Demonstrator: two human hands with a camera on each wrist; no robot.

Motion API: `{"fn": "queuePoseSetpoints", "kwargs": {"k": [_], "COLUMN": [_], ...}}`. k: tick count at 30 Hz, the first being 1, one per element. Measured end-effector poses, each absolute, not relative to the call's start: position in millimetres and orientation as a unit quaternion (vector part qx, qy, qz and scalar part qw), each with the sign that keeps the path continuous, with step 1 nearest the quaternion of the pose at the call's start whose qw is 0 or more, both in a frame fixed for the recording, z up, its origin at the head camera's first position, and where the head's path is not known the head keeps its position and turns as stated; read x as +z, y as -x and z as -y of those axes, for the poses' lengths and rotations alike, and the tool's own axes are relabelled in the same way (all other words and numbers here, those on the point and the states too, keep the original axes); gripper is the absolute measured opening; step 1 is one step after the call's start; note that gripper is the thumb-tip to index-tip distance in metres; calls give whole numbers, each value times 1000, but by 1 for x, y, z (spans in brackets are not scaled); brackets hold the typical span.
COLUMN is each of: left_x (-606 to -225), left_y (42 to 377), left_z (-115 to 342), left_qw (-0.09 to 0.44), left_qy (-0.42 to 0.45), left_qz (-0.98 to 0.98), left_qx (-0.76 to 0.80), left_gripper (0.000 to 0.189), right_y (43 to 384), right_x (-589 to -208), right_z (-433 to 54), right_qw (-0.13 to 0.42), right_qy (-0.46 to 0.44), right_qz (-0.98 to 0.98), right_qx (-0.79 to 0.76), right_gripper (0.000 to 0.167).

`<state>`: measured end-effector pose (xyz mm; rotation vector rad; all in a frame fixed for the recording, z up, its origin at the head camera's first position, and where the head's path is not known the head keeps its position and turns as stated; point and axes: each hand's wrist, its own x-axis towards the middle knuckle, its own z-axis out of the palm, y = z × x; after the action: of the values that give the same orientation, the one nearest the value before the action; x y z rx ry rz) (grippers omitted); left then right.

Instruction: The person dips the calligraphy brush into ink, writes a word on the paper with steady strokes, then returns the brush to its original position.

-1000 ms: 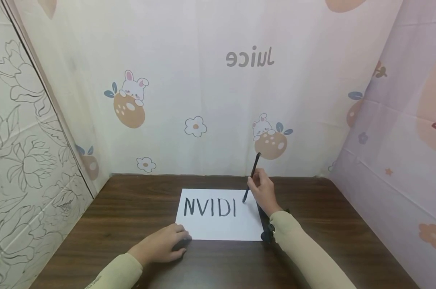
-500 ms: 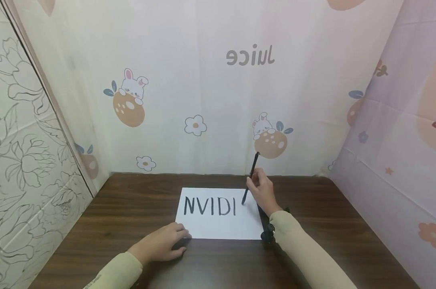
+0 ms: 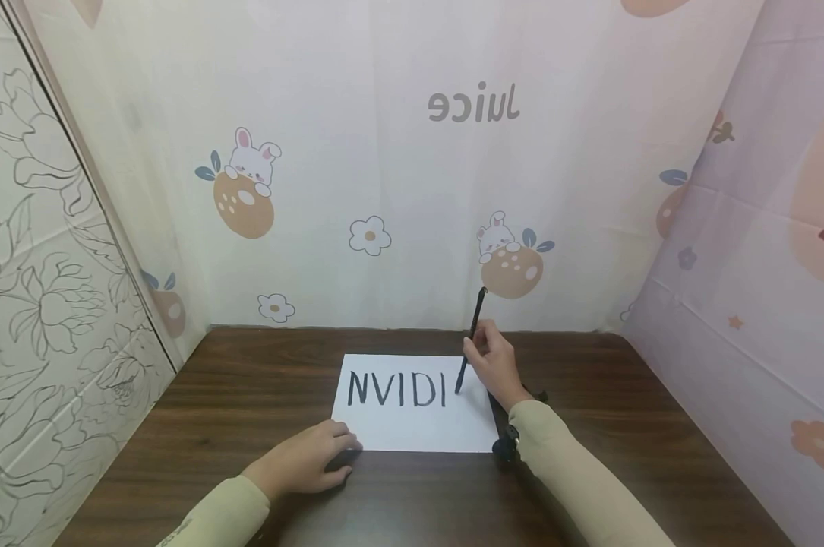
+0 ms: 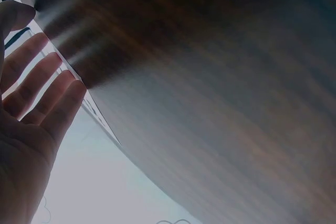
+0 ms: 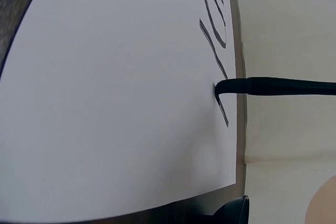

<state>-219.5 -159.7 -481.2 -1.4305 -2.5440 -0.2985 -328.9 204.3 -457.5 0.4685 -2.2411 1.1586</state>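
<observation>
A white sheet of paper (image 3: 412,433) lies on the dark wooden table, with NVIDI in black strokes along its upper part. My right hand (image 3: 497,363) pinches a black brush pen (image 3: 478,308) from above, its shaft leaning and its top end up. In the right wrist view the bent brush tip (image 5: 223,86) presses on the paper, partway along a slanting black stroke (image 5: 223,111) right of the last letter. My left hand (image 3: 309,458) rests at the sheet's lower left corner, fingertips on its edge; the left wrist view shows these fingers (image 4: 65,106) fairly straight.
The brown table (image 3: 247,395) extends around the sheet. Behind it hangs a pale printed curtain (image 3: 370,167), with patterned cloth (image 3: 36,304) on the left and more (image 3: 740,251) on the right. A small black device (image 3: 505,447) sits at my right wrist.
The brush pen's tip has moved down and slightly left over the paper, right of the last I, my right hand shifting slightly with it. My left hand stays in place.
</observation>
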Motion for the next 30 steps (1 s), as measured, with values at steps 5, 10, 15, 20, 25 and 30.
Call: {"fn": "queuePoseSetpoints", "kwargs": {"k": [5, 10, 15, 20, 25, 30], "left_x": [-481, -482, -485, -486, -486, -486], "left_y": [220, 220, 222, 222, 222, 222], "left_z": [160, 160, 160, 161, 161, 161], "left_qw": [107, 107, 121, 133, 129, 126], "left_qy": [485, 484, 491, 498, 497, 496], "left_qz": [862, 863, 857, 851, 852, 853], "left_qx": [-101, -100, -99, -99, -102, -104], "left_gripper": [28, 28, 28, 29, 28, 28], "right_y": [328, 327, 324, 320, 319, 317], "right_x": [-457, -457, -457, -456, -456, -455], "right_z": [-203, -201, -199, -197, -195, -193], "right_qw": [291, 296, 285, 273, 268, 263], "right_qy": [-183, -190, -183, -180, -181, -186], "right_qz": [835, 832, 836, 838, 837, 834], "right_qx": [430, 428, 431, 438, 442, 447], "right_gripper": [16, 16, 17, 18, 18, 18]}}
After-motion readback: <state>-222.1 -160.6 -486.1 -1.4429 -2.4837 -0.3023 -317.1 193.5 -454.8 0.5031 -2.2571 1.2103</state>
